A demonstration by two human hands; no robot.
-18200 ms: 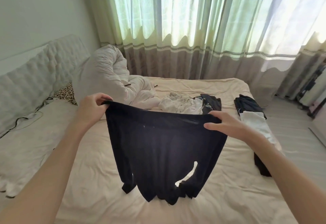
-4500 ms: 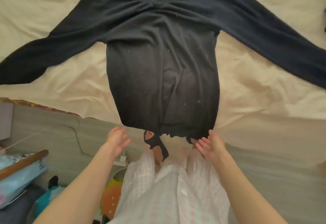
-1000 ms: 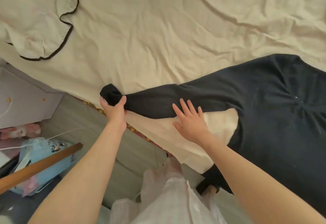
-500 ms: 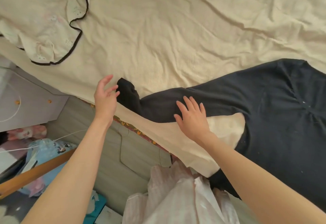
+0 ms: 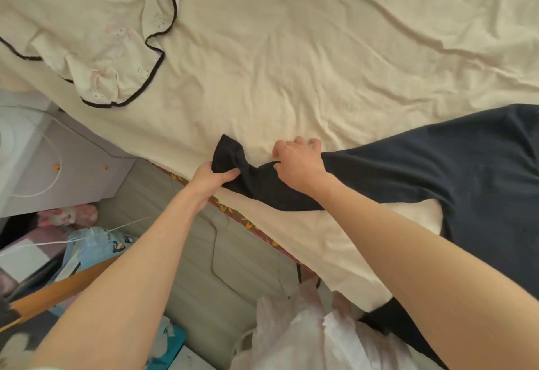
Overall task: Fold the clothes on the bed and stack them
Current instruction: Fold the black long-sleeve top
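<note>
Folding has barely begun: your left hand [image 5: 214, 178] pinches the black top's sleeve [image 5: 262, 183], right hand [image 5: 297, 162] curled on it.

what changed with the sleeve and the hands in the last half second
The left hand, open beside the cuff before, has now pinched the sleeve end. The right hand, flat on the sleeve before, has curled its fingers onto it. The black top stays spread on the bed.

head cam | looks steeply down | close over bed edge [image 5: 291, 48] | single view
</note>
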